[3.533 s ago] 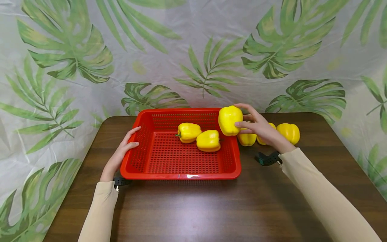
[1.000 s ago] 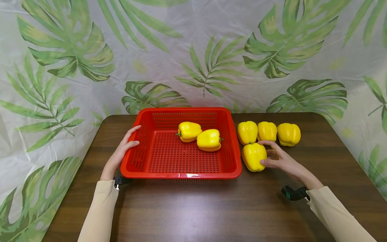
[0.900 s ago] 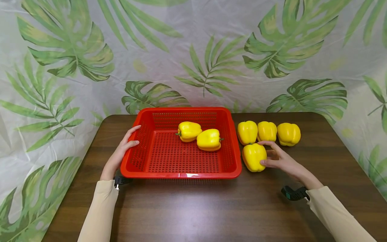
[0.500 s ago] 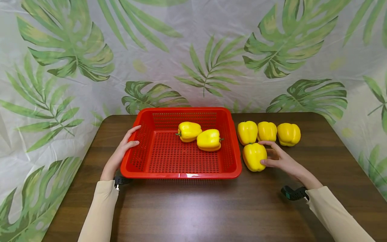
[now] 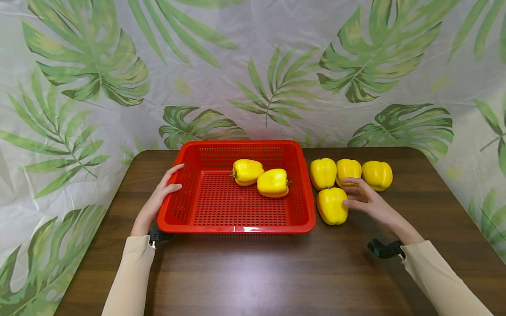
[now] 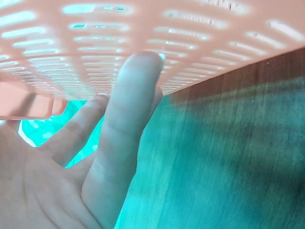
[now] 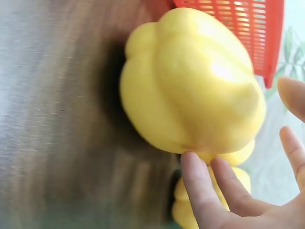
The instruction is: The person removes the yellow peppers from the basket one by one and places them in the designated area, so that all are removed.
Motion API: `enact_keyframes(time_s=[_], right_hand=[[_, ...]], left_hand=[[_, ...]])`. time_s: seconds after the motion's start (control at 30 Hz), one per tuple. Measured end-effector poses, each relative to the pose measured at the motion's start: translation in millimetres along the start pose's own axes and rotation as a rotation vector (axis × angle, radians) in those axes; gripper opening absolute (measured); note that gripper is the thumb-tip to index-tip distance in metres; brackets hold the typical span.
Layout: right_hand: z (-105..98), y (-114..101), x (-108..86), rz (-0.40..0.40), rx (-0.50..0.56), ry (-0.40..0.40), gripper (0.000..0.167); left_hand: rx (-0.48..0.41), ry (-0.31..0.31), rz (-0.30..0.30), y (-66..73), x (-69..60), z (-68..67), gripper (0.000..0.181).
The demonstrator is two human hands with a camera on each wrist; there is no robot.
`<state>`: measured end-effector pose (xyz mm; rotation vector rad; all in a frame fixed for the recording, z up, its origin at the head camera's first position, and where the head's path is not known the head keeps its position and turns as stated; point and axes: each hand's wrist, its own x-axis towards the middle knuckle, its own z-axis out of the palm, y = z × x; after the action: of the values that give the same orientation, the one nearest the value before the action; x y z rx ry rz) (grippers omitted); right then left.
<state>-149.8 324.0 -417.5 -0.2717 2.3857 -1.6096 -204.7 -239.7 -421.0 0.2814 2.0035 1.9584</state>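
Note:
My left hand [image 5: 159, 198] grips the left rim of the red perforated plastic basket [image 5: 237, 229], thumb and fingers hooked over it. In the left wrist view its fingers lie along the slotted outer wall. Two yellow bell peppers lie on their sides inside, a left one [image 5: 247, 172] and a right one [image 5: 273, 183]. My right hand [image 5: 373, 202] is just right of the nearest yellow bell pepper [image 5: 333, 206] on the table, its fingers spread and loose. In the right wrist view, a fingertip is at or very near this bell pepper [image 7: 190, 86]; contact is unclear.
Behind the nearest bell pepper stand three more in a row, a left [image 5: 323, 174], a middle [image 5: 348, 171] and a right one [image 5: 377, 175]. All rest on the dark wooden table [image 5: 253, 276]. A leaf-patterned cloth [image 5: 272, 66] hangs behind the table.
My right hand carried a bell pepper from above the basket's right rim down to the table in front of the row. Its fingers have now loosened and lifted slightly. The left hand stays put.

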Motion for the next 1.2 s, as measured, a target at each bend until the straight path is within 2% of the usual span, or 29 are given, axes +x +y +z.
enact_keyframes(time_s=[0.1, 0.33, 0.6, 0.73, 0.93, 1.2], right_hand=[[-2, -4, 3.1, -0.026, 0.042, 0.005, 0.053], [-5, -18, 11.1, -0.107, 0.058, 0.027, 0.049], [-2, -39, 24.7, -0.157, 0.104, 0.007, 0.043], [3, -53, 32.1, -0.164, 0.096, -0.012, 0.042], [15, -76, 46.9, -0.120, 0.045, -0.027, 0.043], [36, -99, 71.4, -0.144, 0.098, -0.091, 0.047]], left_hand=[[-0.001, -0.002, -0.001, 0.1, -0.2, 0.0, 0.055], [-0.001, 0.002, -0.004, 0.2, -0.5, 0.8, 0.055], [-0.003, 0.001, -0.005, -0.1, -0.7, 1.2, 0.055], [-0.004, 0.001, -0.005, -0.3, -0.8, 0.8, 0.055], [-0.005, 0.001, -0.007, -0.5, -0.7, 0.6, 0.055], [-0.004, 0.000, -0.005, -0.4, 0.0, 0.0, 0.055]])
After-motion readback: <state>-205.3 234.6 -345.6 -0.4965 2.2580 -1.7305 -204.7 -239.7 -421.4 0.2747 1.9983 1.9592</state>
